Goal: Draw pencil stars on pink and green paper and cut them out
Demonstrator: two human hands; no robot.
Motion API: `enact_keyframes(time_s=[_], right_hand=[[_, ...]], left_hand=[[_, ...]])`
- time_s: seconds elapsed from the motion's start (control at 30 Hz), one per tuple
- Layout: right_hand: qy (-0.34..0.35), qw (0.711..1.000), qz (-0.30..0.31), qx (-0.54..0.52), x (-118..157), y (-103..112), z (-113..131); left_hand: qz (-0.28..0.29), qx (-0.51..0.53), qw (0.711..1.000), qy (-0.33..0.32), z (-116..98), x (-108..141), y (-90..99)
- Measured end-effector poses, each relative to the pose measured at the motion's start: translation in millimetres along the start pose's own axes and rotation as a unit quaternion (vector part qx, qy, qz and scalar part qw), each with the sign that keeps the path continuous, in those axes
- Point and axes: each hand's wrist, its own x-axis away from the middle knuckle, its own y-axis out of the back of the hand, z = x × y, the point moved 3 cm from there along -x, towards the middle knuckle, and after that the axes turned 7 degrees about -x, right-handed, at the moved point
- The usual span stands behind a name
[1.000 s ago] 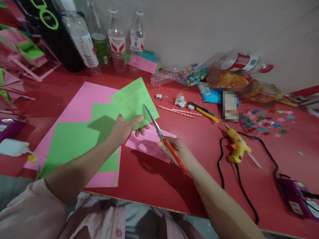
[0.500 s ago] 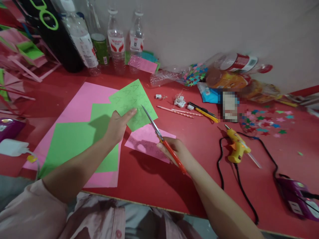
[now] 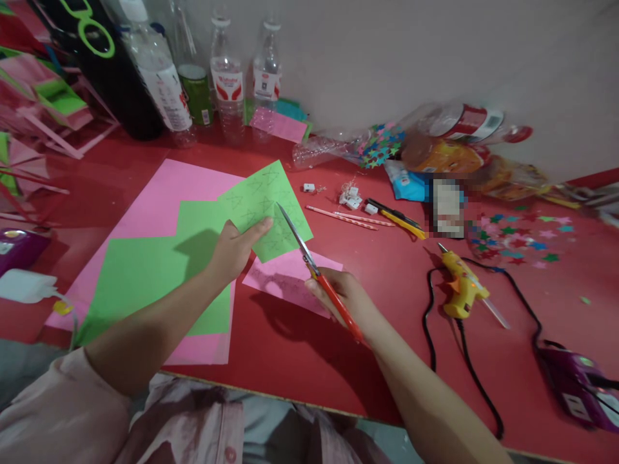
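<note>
A small green sheet point(image 3: 249, 193) with stars drawn on it is pinched by my left hand point(image 3: 236, 248), thumb on top near the sheet's middle. My right hand point(image 3: 345, 293) is closed around the scissors point(image 3: 333, 299), which have orange-red handles. Their blades point up and left, with the tips over the green sheet; the blades look nearly closed. Beneath the scissors lies a pink sheet point(image 3: 275, 277) with faint drawn marks. Larger green paper point(image 3: 159, 283) rests on pink paper point(image 3: 159, 193) under my left forearm.
Bottles point(image 3: 227, 90) stand along the wall. Striped sticks point(image 3: 343, 219) and a utility knife point(image 3: 403, 222) lie beyond my right hand. A yellow glue gun point(image 3: 459, 283) with a black cord, scattered paper stars point(image 3: 517, 241) and a purple box point(image 3: 575, 386) are at the right.
My left hand and the small green sheet have shifted slightly right and down, and the sheet has turned a little. The scissors have barely moved.
</note>
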Motion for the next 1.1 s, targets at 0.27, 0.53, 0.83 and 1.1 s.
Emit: enact_keyframes(time_s=[0.27, 0.53, 0.83, 1.1], right_hand=[[-0.014, 1.0, -0.003, -0.004, 1.3, -1.2, -1.3], [-0.011, 1.0, 0.011, -0.004, 2.7, -4.1, -1.6], [0.022, 1.0, -0.01, -0.017, 2.0, -3.1, 1.9], [0.011, 1.0, -0.02, -0.012, 1.1, -1.8, 0.0]], left_hand=[[-0.003, 0.026, 1.0, 0.014, 6.3, -0.2, -0.4], [0.076, 0.025, 0.997, -0.003, 0.1, 4.0, -7.0], [0.076, 0.039, 0.996, -0.018, 4.5, 1.6, -6.7], [0.048, 0.069, 0.996, 0.003, 15.5, -2.2, -3.7]])
